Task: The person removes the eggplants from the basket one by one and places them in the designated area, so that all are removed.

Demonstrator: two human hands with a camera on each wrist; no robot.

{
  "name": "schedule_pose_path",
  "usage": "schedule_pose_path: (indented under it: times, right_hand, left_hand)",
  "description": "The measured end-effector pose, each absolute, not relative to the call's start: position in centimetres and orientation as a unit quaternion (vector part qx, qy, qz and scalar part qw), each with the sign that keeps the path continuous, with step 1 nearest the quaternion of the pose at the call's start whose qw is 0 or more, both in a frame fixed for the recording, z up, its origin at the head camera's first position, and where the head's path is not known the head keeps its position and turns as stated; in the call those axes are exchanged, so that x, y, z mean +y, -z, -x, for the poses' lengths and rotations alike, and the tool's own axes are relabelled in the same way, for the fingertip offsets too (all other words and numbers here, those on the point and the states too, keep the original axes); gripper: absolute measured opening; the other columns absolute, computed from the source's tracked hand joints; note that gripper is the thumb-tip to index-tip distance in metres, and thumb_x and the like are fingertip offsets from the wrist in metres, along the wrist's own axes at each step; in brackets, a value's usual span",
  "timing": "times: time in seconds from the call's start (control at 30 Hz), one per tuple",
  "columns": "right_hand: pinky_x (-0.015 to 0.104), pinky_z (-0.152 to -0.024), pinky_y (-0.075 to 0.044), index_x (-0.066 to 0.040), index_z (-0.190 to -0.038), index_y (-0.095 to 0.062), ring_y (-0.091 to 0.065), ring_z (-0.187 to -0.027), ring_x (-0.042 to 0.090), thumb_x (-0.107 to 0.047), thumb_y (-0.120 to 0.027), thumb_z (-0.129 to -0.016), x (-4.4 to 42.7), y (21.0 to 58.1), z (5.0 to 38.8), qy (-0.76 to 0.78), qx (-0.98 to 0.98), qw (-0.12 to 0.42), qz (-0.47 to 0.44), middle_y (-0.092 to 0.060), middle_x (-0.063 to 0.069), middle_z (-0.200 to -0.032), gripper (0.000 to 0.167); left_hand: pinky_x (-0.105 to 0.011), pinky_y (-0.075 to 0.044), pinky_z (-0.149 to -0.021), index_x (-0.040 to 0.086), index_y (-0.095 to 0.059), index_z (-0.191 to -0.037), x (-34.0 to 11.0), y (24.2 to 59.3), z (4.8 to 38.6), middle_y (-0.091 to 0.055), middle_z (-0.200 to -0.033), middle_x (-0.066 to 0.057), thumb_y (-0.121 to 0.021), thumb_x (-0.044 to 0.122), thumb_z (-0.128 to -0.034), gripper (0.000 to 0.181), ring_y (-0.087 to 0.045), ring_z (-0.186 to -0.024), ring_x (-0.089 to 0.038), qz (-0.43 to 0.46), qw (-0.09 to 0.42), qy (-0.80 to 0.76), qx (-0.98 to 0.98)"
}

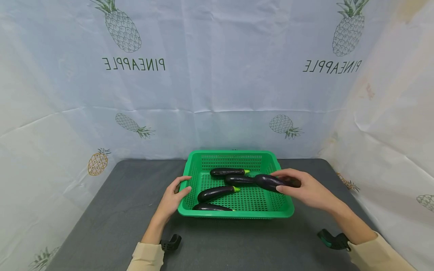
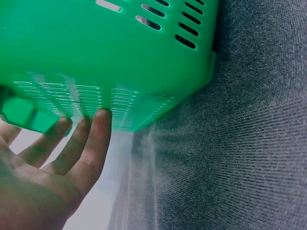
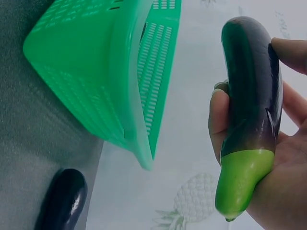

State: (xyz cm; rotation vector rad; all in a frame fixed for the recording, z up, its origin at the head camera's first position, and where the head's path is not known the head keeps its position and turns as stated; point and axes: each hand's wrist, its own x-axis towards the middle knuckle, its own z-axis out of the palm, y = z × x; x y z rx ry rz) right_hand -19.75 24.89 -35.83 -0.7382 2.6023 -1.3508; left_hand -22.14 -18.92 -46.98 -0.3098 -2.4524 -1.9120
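A green plastic basket with slotted walls stands on the dark table. Inside it lie several dark purple eggplants, some with pale green stem ends showing. At the basket's left rim, my left hand holds on with the thumb over the edge, while fingers touch the outer wall. My right hand grips another eggplant between thumb and fingers, above the right rim. Its bright green end points toward the palm. One more eggplant lies on the table outside the basket, in the right wrist view.
The grey-black table extends on both sides and in front of the basket. Behind it hangs a pale curtain with pineapple prints, and it runs along both sides too. A dark band is around my right wrist.
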Motion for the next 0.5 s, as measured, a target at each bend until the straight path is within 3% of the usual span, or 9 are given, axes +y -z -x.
schedule_pose_path:
  times: [0.5]
  right_hand:
    - [0.031,-0.073,-0.056,-0.012,-0.139,-0.060,-0.066,-0.100,0.012,-0.020,-0.065,-0.102,28.7,36.3,19.5,0.426,0.880,0.003,0.211,-0.064,0.013,-0.125,0.038]
  left_hand:
    - [-0.062,-0.027,-0.118,0.014,-0.053,-0.145,-18.9,47.1,22.2,-0.035,-0.161,-0.012,-0.063,0.029,-0.1032,0.045,-0.019,-0.154,-0.035,0.102,0.012,0.607,-0.788]
